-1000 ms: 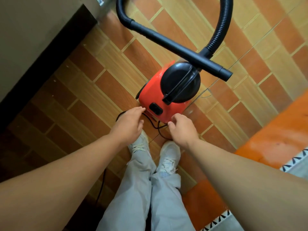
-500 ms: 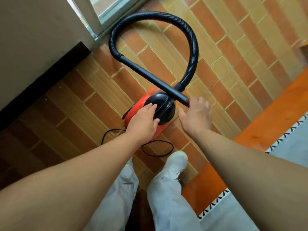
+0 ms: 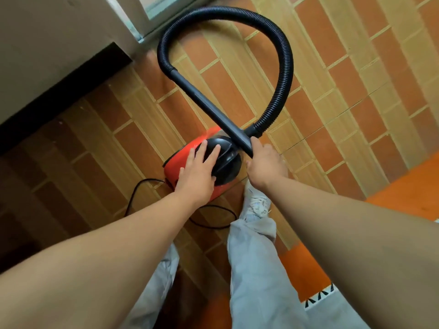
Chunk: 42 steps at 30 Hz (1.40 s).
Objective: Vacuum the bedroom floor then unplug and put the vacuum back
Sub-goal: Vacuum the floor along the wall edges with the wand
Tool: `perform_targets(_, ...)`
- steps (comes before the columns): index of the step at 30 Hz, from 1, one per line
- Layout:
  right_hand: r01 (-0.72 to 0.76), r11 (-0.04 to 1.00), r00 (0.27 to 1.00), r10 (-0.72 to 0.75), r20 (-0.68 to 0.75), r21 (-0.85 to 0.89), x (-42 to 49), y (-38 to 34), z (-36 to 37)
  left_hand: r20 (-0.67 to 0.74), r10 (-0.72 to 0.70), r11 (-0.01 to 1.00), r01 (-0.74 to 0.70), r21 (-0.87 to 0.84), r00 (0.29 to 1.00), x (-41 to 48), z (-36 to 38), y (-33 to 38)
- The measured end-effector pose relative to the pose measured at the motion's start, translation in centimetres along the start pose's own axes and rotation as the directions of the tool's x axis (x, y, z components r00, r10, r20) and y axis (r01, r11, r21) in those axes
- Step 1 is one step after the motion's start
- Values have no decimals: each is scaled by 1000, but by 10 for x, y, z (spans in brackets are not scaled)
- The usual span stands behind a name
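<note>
A small red vacuum [image 3: 177, 163] with a black top stands on the tiled floor in front of my feet. Its black ribbed hose [image 3: 283, 60] loops away and back, ending in a straight black wand [image 3: 209, 105] that lies across the vacuum's top. My left hand [image 3: 198, 173] rests flat on the black top, fingers spread. My right hand [image 3: 266, 166] is closed around the near end of the wand. The black power cord [image 3: 209, 216] curls on the floor beside the vacuum, near my left foot.
A wall with a dark baseboard [image 3: 59, 91] runs along the left, meeting a window or door frame [image 3: 142, 24] at the top. An orange floor strip [image 3: 403, 191] and a patterned mat edge [image 3: 318, 298] lie to the right. My legs in light trousers stand below.
Both hands rose from the cord at the vacuum's rear. The left settled on the black top; the right reached the wand's end and closed on it. The view pulled back.
</note>
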State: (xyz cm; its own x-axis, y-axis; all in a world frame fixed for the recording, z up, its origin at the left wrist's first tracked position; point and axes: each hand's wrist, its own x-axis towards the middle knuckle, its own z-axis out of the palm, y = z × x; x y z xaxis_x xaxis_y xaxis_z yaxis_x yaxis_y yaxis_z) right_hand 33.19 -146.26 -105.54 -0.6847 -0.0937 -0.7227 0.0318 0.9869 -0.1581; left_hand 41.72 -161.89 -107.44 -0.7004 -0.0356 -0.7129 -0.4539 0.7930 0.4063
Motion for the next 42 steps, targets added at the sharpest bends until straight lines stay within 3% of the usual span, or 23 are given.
perform_targets(6, 98, 995, 995, -98, -11, 3, 8, 15, 0, 1, 0, 996, 0, -87, 1000, -1, 5, 6)
perform_targets(11, 83, 996, 997, -83, -1, 17, 1, 22, 3, 26, 24, 996, -22, -90, 999, -4, 8, 4)
perform_targets(25, 105, 982, 994, -108, 9, 158, -20, 17, -9, 67, 9, 1000, -9, -5, 998, -16, -4, 8)
perform_targets(34, 233, 878, 945, -103, -310, 419, -93, -34, -129, -200, 108, 984, -134, -119, 974, -46, -112, 92)
perform_targets(38, 343, 842, 869, -118, -480, 415, -126, -58, -211, -284, 127, 964, -186, -191, 950, -62, -176, 147)
perform_targets(42, 367, 815, 827, -66, -558, 448, -165, -73, -288, -372, 73, 926, -201, -318, 925, -87, -237, 205)
